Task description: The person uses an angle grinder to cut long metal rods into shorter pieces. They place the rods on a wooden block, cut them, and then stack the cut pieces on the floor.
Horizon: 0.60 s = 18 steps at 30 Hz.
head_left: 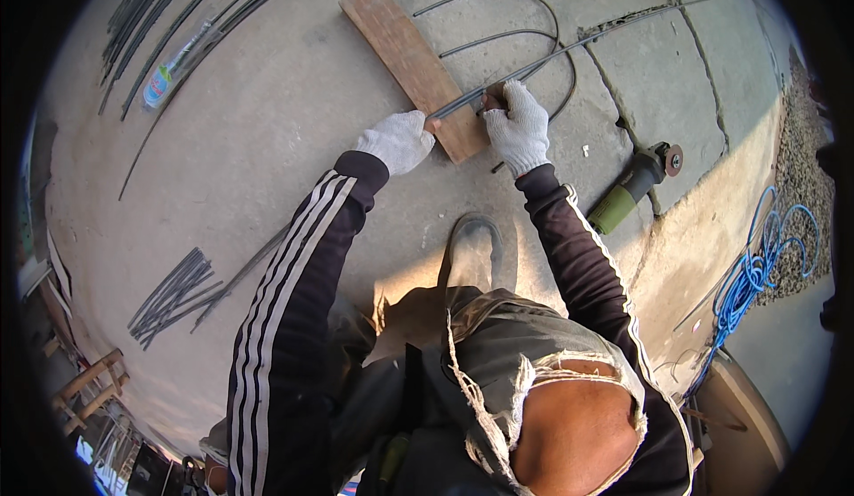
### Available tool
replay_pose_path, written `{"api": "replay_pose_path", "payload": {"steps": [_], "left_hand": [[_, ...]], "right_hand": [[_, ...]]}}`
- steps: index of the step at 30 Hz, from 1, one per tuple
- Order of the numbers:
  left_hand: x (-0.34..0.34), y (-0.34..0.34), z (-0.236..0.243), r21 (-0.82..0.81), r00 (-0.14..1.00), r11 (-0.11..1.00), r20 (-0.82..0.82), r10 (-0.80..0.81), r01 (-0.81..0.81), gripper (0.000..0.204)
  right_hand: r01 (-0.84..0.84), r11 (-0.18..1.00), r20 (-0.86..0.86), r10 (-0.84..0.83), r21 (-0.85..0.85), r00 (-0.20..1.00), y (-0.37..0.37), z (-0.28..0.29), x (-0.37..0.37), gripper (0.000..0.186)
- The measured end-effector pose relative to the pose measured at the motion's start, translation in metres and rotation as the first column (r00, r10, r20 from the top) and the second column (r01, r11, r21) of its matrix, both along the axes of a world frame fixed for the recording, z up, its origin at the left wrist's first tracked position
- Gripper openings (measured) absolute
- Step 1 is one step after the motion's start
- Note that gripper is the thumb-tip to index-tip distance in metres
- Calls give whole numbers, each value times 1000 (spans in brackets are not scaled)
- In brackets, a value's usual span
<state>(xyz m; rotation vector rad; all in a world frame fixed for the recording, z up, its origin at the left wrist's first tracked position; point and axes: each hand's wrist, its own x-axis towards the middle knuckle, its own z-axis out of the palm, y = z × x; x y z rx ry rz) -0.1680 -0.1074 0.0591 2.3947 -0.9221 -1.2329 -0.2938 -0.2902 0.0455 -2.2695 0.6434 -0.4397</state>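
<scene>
Both my hands wear whitish knit gloves. My left hand [398, 143] is closed at the near ends of a small bundle of steel rods [464, 100], beside a wooden plank [391, 38]. Farther along, my right hand [519, 127] is closed around the same rods, its fingers partly hidden. The rods cross the plank's near end and run off to the far right. Just beyond my right hand, bent rods [556, 24] curve in loops on the concrete. How many rods I grip cannot be made out.
An angle grinder [632, 186] with a green body lies right of my right forearm. Blue cable [754, 260] is coiled farther right, by gravel [796, 185]. Long rods [165, 20] and a plastic bottle [158, 85] lie far left; short cut rods [173, 300] lie nearer. Cracks cross the concrete.
</scene>
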Motion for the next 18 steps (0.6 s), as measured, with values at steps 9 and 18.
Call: {"api": "replay_pose_path", "payload": {"steps": [9,18], "left_hand": [[1,0,-3,9,1000,1000,4,-12,12,53],[0,0,0,-1,1000,1000,-7,19,-19,54]], "right_hand": [[27,999,11,-27,18,1000,2,0,2,7],[-49,992,-281,13,-120,960,-6,12,18,20]]}}
